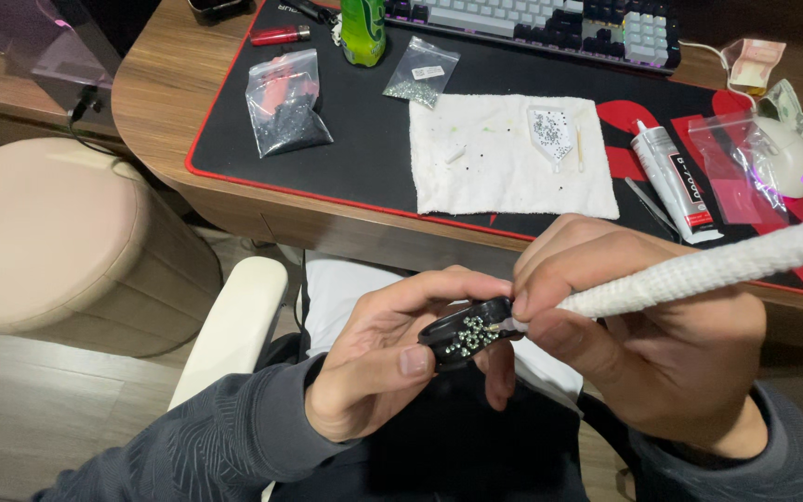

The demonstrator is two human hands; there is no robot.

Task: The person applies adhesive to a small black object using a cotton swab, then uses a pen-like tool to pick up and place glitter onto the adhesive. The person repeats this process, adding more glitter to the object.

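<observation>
Small black piece point(467, 333), studded with tiny rhinestones, held over the lap below the desk edge. Left hand point(388, 358) pinches it between thumb and fingers. Right hand point(648, 321) closed around white wrapped stick point(717, 265), tip touching the piece's right end. White cloth point(504, 158) on desk mat point(364, 149) above.

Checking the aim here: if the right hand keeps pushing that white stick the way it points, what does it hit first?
The right hand aims the white stick leftward; its tip already meets the small black gem-studded piece held by the left hand.
</observation>
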